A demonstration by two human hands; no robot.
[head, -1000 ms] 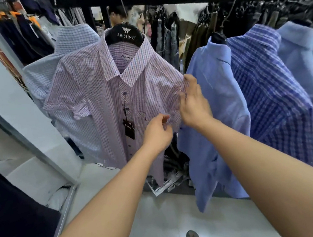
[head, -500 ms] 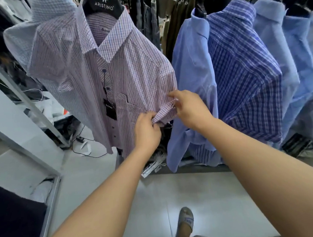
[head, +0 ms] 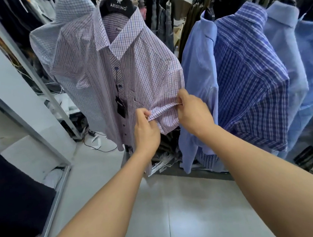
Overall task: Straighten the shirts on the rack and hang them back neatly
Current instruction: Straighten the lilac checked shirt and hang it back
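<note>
While still pinching the sleeve hem (head: 165,108) of the pink checked shirt (head: 142,67), now pulling it out straight. Keeping the left hand (head: 145,127) curled on the hem's left end, thumb and fingers nipping the cloth. Keeping the right hand (head: 193,112) pinching the other end, at the sleeve's outer edge. Holding the two hands further apart than half a second ago, when meeting almost knuckle to knuckle at a bunched fold; stretching a flat band of hem between them instead. Working lower than a second ago, when reaching with the right hand up along the sleeve seam.

Hanging toward the left end of the rack, its rail out of frame, on a black hanger (head: 118,5) lettered ARISTINO. Sitting just beside a light blue shirt (head: 198,65) and in front of a pale checked shirt (head: 47,43). Showing fine pink and blue checks, short sleeves, an open spread collar and dark buttons down the placket. Carrying a black tag (head: 120,106) dangling on a cord at chest height. Lying mostly smooth across the front, puckering only round the gripped sleeve.
</note>
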